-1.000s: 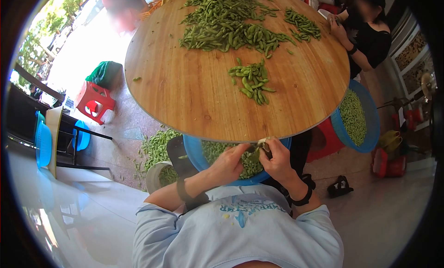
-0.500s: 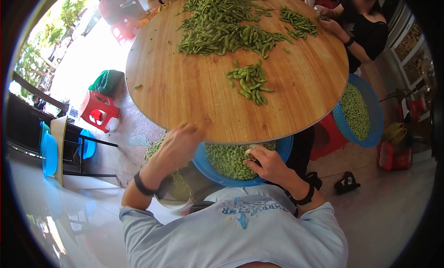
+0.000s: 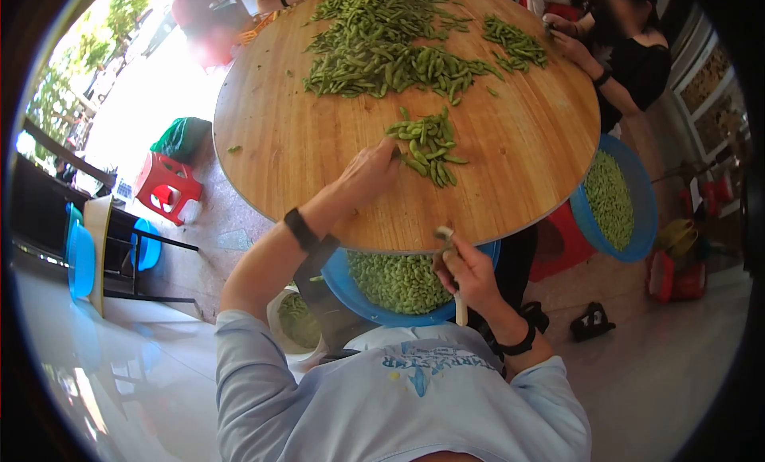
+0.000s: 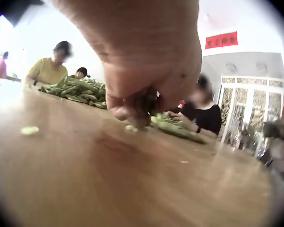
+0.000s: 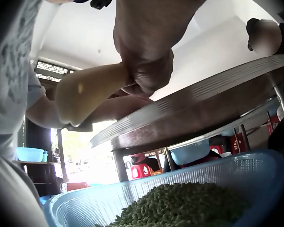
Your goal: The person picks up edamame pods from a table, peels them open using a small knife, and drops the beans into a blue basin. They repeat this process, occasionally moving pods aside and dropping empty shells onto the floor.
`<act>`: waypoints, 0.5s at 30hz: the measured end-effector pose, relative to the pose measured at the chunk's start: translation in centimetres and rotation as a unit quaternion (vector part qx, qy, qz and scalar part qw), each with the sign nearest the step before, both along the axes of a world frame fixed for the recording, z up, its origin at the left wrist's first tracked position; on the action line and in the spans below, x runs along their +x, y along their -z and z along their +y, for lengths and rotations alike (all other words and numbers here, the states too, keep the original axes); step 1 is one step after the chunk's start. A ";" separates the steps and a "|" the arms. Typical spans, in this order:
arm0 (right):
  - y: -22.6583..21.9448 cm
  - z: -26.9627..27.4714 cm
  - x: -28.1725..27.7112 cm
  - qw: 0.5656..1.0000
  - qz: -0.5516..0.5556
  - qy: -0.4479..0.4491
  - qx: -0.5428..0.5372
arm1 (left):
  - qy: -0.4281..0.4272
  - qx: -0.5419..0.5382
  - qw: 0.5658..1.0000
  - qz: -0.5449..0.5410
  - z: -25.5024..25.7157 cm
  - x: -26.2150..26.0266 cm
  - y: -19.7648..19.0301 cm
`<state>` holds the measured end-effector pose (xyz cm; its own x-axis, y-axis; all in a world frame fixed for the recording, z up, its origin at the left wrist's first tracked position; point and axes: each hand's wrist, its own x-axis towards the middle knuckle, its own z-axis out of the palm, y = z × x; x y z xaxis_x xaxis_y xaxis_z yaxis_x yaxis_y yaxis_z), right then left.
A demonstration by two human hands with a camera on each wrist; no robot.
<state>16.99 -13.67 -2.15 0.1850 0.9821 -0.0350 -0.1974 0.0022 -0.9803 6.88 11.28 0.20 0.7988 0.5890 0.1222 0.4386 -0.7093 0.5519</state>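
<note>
My left hand (image 3: 368, 175) reaches over the round table (image 3: 319, 199), fingers bent, at the left edge of a small pile of green pods (image 3: 434, 150). In the left wrist view the curled fingers (image 4: 132, 111) are low over the wood beside a pod (image 4: 180, 132); whether they pinch one is hidden. Past the table's near edge, my right hand (image 3: 470, 275) grips a tool with a pale handle (image 3: 460, 311), also seen in the right wrist view, its handle (image 5: 90, 94) jutting from the fist. Below is a blue basket (image 3: 341, 291) of shelled beans (image 3: 402, 283).
A big heap of pods (image 3: 382, 48) and a smaller pile (image 3: 514, 44) lie farther back on the table. A pale bucket (image 3: 279, 334) stands at lower left, another blue basket (image 3: 645, 223) at right. A person in black (image 3: 637, 72) sits at the far right.
My left hand has left the basket area, swung out left over the bucket, then moved up and forward to the small pile. The right hand stays near the basket, its tool handle now showing.
</note>
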 end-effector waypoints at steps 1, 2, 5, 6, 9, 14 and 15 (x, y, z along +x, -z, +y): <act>-0.2 0.2 0.1 0.997 0.066 0.025 0.014 | 0.008 -0.001 1.000 0.006 -1.3 -0.6 0.0; -0.9 0.5 0.0 0.996 0.072 0.047 0.019 | 0.028 -0.158 0.986 -0.050 -2.6 -1.3 0.1; -0.7 1.2 0.2 0.990 0.131 0.015 0.044 | 0.055 -0.367 0.922 -0.112 -7.4 -3.0 -0.9; -0.6 1.3 0.0 0.990 0.133 0.019 0.038 | 0.058 -0.414 0.899 -0.129 -8.8 -3.4 -1.2; -0.4 1.5 -0.5 0.990 0.139 -0.011 0.030 | 0.040 -0.484 0.858 -0.167 -10.8 -4.0 -0.9; -0.2 1.4 -1.1 0.984 0.173 -0.038 0.032 | 0.020 -0.442 0.880 -0.176 -11.4 -4.8 0.3; -0.2 1.4 -1.2 0.984 0.173 -0.041 0.030 | 0.016 -0.432 0.883 -0.183 -11.5 -4.9 0.4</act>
<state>15.79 -12.28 -1.96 0.0928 0.9954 -0.0233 -0.5219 0.0287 -0.8525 1.97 -0.22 -0.15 0.8164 0.5672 -0.1081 0.1065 0.0361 0.9937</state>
